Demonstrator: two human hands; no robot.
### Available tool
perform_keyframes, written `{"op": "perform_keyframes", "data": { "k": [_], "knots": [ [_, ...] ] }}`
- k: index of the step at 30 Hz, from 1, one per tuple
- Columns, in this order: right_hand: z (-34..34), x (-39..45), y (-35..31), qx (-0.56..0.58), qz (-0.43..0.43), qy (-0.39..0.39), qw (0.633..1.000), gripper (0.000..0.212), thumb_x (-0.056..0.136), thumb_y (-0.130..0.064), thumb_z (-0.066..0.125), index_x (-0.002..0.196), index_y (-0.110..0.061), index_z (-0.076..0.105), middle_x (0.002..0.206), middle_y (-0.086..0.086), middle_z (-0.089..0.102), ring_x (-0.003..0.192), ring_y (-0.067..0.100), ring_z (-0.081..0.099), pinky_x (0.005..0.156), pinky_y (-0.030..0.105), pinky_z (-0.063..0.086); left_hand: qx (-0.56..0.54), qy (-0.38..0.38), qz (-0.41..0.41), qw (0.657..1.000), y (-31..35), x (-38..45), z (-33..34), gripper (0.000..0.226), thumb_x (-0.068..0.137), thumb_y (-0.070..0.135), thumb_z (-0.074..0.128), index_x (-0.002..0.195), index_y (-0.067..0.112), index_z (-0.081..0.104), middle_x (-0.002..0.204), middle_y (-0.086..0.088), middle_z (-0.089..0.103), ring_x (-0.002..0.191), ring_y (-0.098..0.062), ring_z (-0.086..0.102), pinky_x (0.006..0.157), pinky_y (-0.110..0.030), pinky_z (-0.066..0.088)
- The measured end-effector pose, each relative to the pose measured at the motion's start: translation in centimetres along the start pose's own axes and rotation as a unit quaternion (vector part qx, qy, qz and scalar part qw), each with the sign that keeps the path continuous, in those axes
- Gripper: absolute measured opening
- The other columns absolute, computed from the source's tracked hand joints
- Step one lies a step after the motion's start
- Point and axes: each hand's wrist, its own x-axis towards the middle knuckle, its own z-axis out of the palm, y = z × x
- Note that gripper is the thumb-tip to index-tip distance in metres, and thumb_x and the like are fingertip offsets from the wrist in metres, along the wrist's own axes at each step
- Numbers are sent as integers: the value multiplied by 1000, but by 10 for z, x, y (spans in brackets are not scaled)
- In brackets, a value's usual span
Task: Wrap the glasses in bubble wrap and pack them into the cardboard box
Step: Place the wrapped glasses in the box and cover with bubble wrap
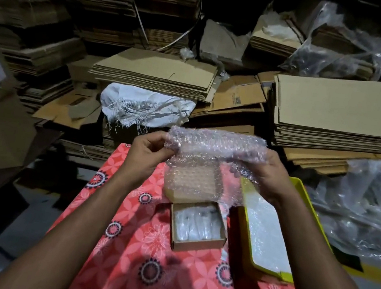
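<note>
Your left hand [144, 155] pinches the left end of the wrap [211, 147], thumb & fingers curled on it. Your right hand [271, 179] grips the right end, fingers curled round. Wrap is rolled up top, held in the air above the cloth [133, 247], w/ a loose flap hanging down. Can't tell what's inside the roll. Small box [197, 228] sits open just below, on the cloth, white wrapped stuff inside. Yellow tray [267, 234] is right beside it, on the right.

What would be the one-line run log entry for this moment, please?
step: wrapping | left hand: pinches bubble wrap | right hand: grips bubble wrap | cardboard box: open, on table, wrapped items inside | yellow tray: right of box
</note>
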Motion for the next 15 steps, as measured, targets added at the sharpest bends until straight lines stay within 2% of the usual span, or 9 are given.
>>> {"op": "perform_keyframes", "data": {
  "k": [2,4,5,6,8,9,11,13,15],
  "knots": [
    [-7,-1,0,-36,-25,-14,999,12,74,-1,76,71,-12,78,73,8,71,71,23,67,69,31,56,14,-27,16,999,6,0,1,9,84,-6,69,91,-2,72,80,4,74,76,-9,68,72,-22,55],
    [-15,-3,-3,-63,-45,-51,996,7,72,-12,82,68,-15,78,79,20,66,79,31,60,76,42,49,36,-31,19,999,9,1,0,13,87,-5,68,97,-1,74,90,-1,76,86,-13,70,78,-25,55],
    [-19,-3,-6,-70,-53,-78,993,6,71,-11,79,68,-16,78,84,27,62,86,33,57,79,46,45,38,-29,15,999,9,2,0,17,88,-5,65,95,6,77,91,1,77,87,-12,70,78,-25,55],
    [-23,-3,-10,-79,-56,-96,991,17,71,-2,71,67,-17,77,90,32,59,91,33,56,81,46,42,15,-30,3,999,11,3,1,24,88,-2,60,90,13,79,90,3,76,86,-10,70,78,-24,54],
    [-27,-2,-15,-96,-48,-112,988,40,67,11,52,64,-20,76,97,37,56,92,30,56,81,40,41,-108,-31,-45,993,10,6,2,34,84,8,47,85,17,81,90,-3,75,88,-16,69,77,-30,54],
    [-27,-2,-16,-81,-38,-106,990,42,65,13,49,62,-20,75,94,36,56,86,29,56,76,36,40,-149,-28,-56,987,9,8,2,34,84,14,46,85,14,80,90,-10,73,88,-23,67,76,-37,55],
    [-26,-1,-11,27,-10,-65,997,31,61,10,51,62,-16,68,82,25,53,72,24,49,62,32,33,-138,-13,-51,989,10,10,5,31,92,25,51,85,13,78,92,-14,66,85,-28,61,64,-49,57],
    [-28,1,0,184,17,-26,982,20,60,-6,64,78,-14,61,91,17,45,79,24,47,66,34,36,-102,9,-42,994,13,8,12,25,97,18,53,84,16,74,95,-4,68,89,-15,65,68,-37,55],
    [-25,1,10,230,72,-13,970,41,73,-36,71,105,-12,62,105,16,55,95,29,57,82,41,48,-73,30,-36,996,14,8,17,18,95,3,57,89,15,68,94,7,69,90,-5,63,81,-28,50]
  ]
}}
